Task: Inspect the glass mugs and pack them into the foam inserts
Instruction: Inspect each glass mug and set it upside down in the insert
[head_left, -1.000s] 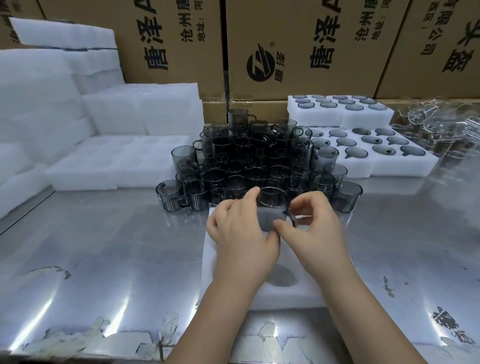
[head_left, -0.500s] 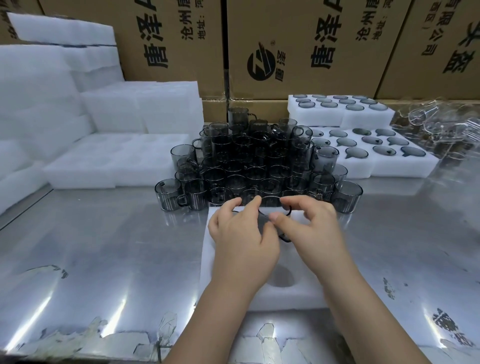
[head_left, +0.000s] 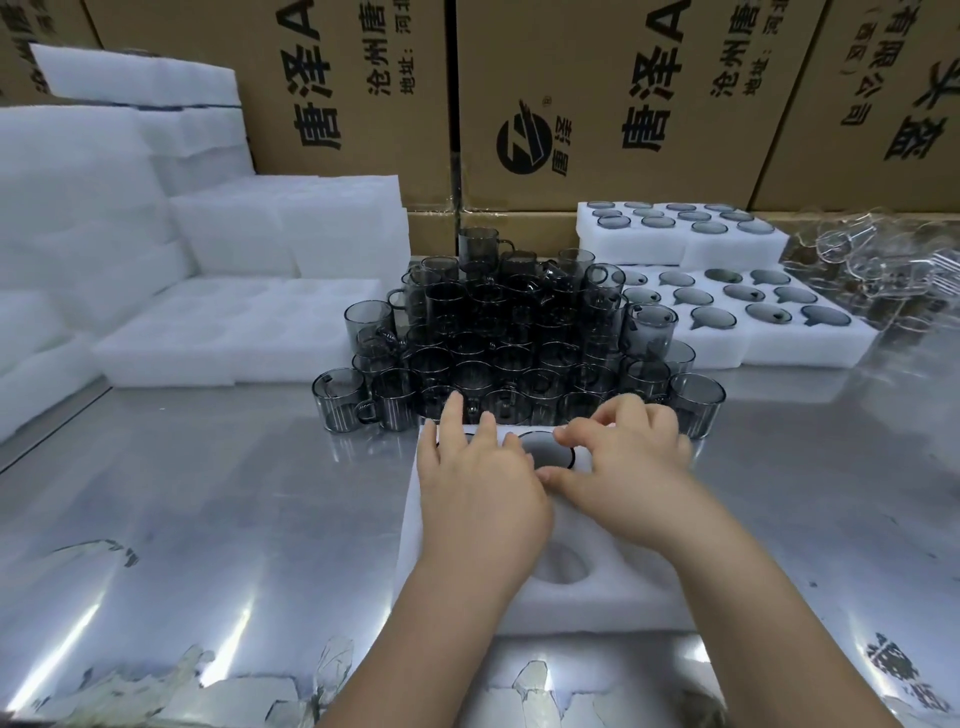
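Note:
A white foam insert (head_left: 613, 603) lies on the steel table in front of me. A smoky grey glass mug (head_left: 543, 452) sits sunk in one of its far holes, only the rim showing. My right hand (head_left: 628, 467) pinches the right side of that rim between curled fingers and thumb. My left hand (head_left: 480, 493) rests flat on the foam just left of the mug, fingers straight and spread. Under its fingertips a thin dark rim shows. A nearer hole (head_left: 563, 566) is empty. The pile of grey mugs (head_left: 509, 338) stands right behind the insert.
Filled foam trays (head_left: 810, 343) lie at the back right, with another tray (head_left: 727, 249) stacked behind them. Clear glassware (head_left: 883, 270) is heaped at the far right. Empty foam blocks (head_left: 234, 332) are stacked on the left. Cardboard boxes (head_left: 597, 104) wall off the back.
The mug held between both hands above the foam has gone down into a far hole. My left hand let go and now lies flat on the foam.

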